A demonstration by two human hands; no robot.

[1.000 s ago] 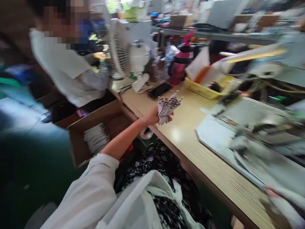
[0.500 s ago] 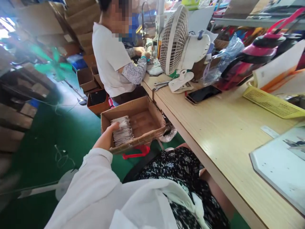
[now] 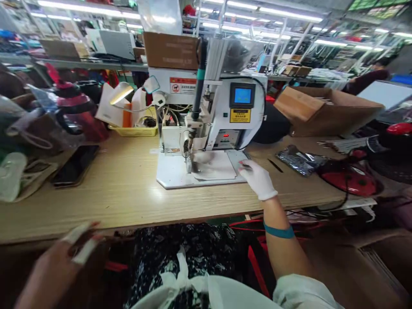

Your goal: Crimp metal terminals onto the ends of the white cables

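Observation:
My left hand (image 3: pixel 62 259), with white wraps on its fingers, is at the lower left in front of the table edge. It is blurred; two fingers stand apart and nothing shows between them. In a white glove, my right hand (image 3: pixel 259 179) rests at the right end of the white base plate (image 3: pixel 175 177) of a bench machine (image 3: pixel 238 113). Its fingers are curled together, and what they hold, if anything, cannot be made out. A white sheet-like plate (image 3: pixel 219 165) lies on the base beside them, under the machine's head (image 3: pixel 193 124).
On the wooden table (image 3: pixel 128 189), a phone (image 3: pixel 75 165), a pink bottle (image 3: pixel 75 107) and a yellow basket (image 3: pixel 135 130) stand left. To the right are a dark pen-like stick (image 3: pixel 275 165), a plastic bag (image 3: pixel 299 159), a cardboard box (image 3: pixel 331 109) and a red-based object (image 3: pixel 350 180).
The view has swung right, from the carton beside the table to the machine. My left hand has left the bundle of thin white pieces in that carton. My right hand has come into view.

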